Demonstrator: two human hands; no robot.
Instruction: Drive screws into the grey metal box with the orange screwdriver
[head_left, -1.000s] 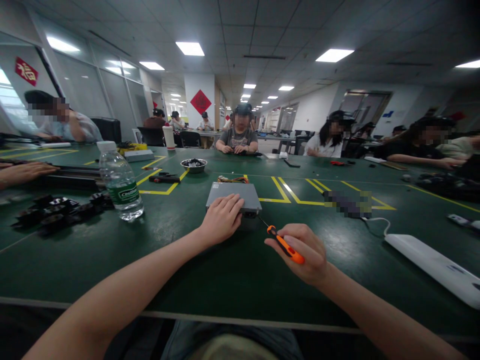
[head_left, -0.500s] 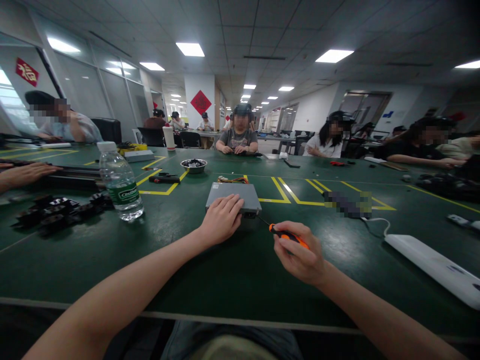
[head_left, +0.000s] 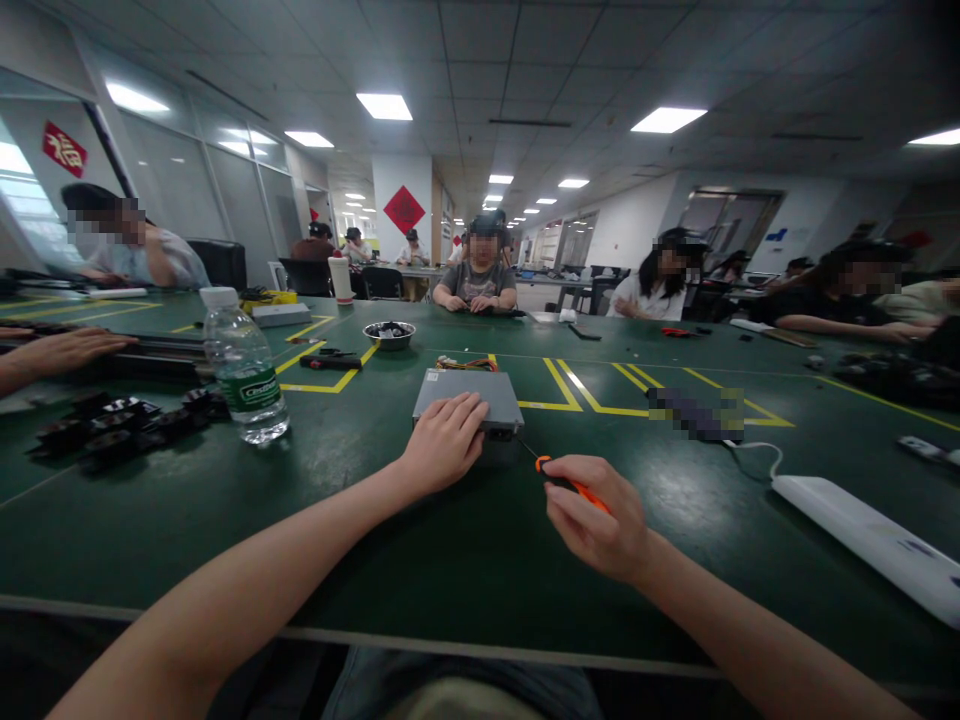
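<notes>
A grey metal box with coloured wires at its back lies on the green table. My left hand rests flat on its top, over the front left part, fingers stretched out. My right hand is closed around an orange and black screwdriver. The screwdriver's thin shaft points up and left to the box's front right corner; whether its tip touches the box is too small to tell.
A water bottle stands left, beside black parts. Behind are a metal bowl and a black-and-red tool. A white power strip lies right. Another person's hand is at far left. People sit around the table.
The screwdriver's handle has turned within my right hand, and its orange collar sits slightly lower. My left hand remains on the box. The whole view has shifted a little.
</notes>
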